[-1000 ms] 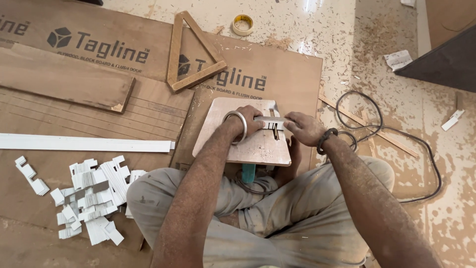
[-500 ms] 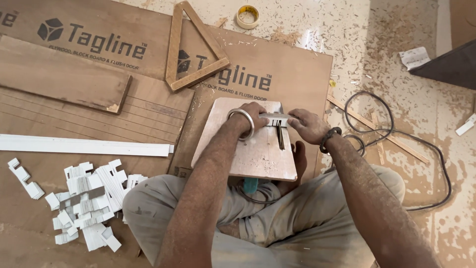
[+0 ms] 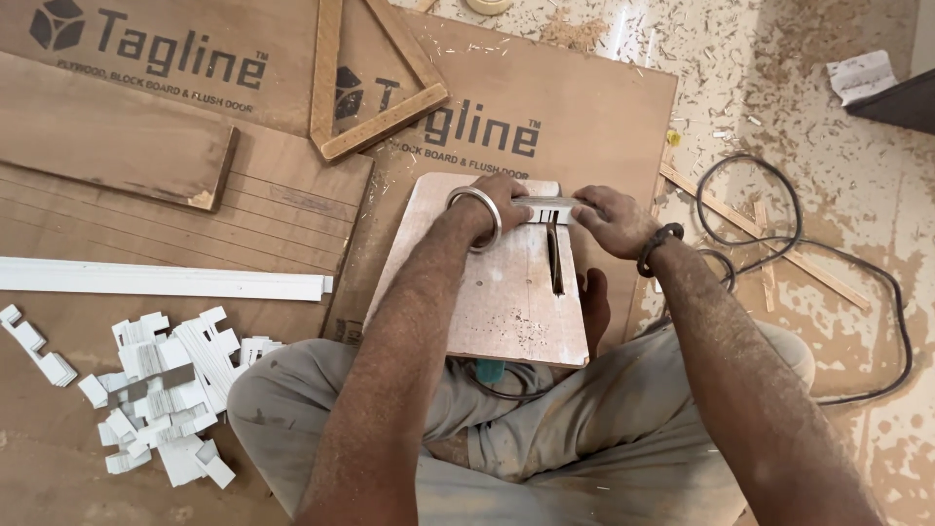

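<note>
Both hands gripped a short white trim strip (image 3: 547,207), the left hand (image 3: 502,200) and right hand (image 3: 609,219) having slid it closer to the far edge of the small plywood board (image 3: 487,302), across its slot (image 3: 555,258).

Bright even daylight, soft shadows, sharp

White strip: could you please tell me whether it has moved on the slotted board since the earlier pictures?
Yes. The white strip, gripped by the left hand and right hand, has slid away from the person, toward the far edge of the slotted board.
</note>
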